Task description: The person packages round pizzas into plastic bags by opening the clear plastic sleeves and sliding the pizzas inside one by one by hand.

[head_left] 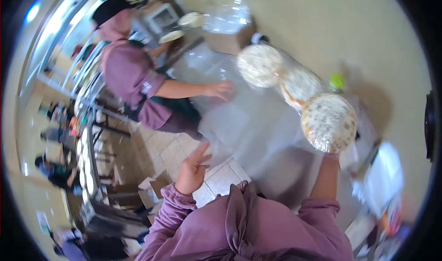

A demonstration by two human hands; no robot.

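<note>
My right hand (332, 157) holds up a plastic-wrapped round pizza (329, 123), pale and speckled on top, and most of its fingers are hidden beneath it. Behind that one, a second wrapped pizza (300, 87) with an orange edge lies on the grey table (258, 118). A stack or single wrapped pizza (260, 66) sits farther along the wall; I cannot tell which. My left hand (192, 171) is empty in the air by the table's near left edge, its fingers apart and slightly blurred.
Across the table a co-worker (133, 77) reaches one hand over the surface and holds a pale disc (171, 37) in the other. A cardboard box (230, 39) topped with clear plastic stands at the back. White bags (382, 178) hang at right; other people work at left.
</note>
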